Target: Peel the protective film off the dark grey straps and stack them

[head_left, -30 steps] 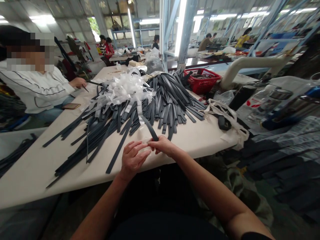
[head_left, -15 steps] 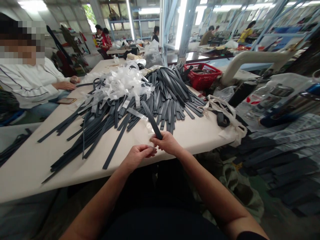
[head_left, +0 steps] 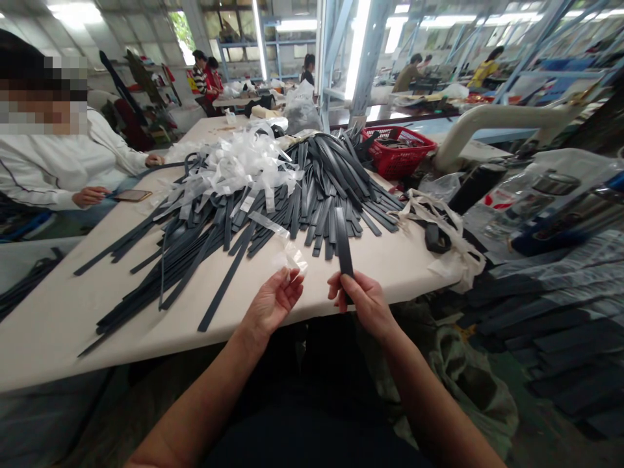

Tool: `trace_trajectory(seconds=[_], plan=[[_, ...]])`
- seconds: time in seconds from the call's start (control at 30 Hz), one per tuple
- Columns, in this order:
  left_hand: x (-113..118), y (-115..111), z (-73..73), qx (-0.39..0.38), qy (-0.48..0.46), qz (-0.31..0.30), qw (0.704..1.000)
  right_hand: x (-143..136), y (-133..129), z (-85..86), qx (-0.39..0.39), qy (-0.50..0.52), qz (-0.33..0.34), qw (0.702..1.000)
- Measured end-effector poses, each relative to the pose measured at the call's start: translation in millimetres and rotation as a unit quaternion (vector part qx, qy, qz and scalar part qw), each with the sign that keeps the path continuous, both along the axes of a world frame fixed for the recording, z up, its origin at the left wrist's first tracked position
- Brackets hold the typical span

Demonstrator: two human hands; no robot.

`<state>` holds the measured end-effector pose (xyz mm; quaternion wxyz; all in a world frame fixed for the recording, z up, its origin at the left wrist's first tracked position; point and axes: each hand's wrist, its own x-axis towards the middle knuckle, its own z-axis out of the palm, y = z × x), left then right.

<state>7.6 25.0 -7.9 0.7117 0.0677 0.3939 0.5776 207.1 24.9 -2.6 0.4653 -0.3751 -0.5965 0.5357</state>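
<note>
Beyond our right hand (head_left: 368,300) we see a red basket (head_left: 390,166), with a clear bottle (head_left: 504,195) farther right; well left of our left hand (head_left: 273,298) lies a phone (head_left: 133,195).

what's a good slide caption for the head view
Right fingers hold a dark strip; white film lies heaped beyond.

Dressed in a plain dark top (head_left: 312,435), almost black, with a slight bluish tone. Matte in its surface, and of one single colour in the visible part. Too dark in the upper part to show clearly any border or seam. Bare at the left hand (head_left: 273,299) and at the right hand (head_left: 369,302), with slim fingers (head_left: 293,294). Also bare along the left forearm (head_left: 209,390) and the right forearm (head_left: 422,383). Smooth in outline there, thin near the hands and gradually wider farther up.
</note>
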Motion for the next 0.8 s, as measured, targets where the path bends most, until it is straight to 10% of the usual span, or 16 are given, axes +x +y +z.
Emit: trace_trajectory(seconds=[0.27, 0.8], plan=[[3.8, 10.5, 26.1, 0.015, -0.050, 0.067, 0.996, 9.9, -53.7, -19.9, 0.206, -0.273, 0.049, 0.938], [10.9, 11.6, 30.6, 0.040, -0.061, 0.064, 0.995, 5.4, -57.0, -45.4, 0.145, -0.329, 0.015, 0.933]])
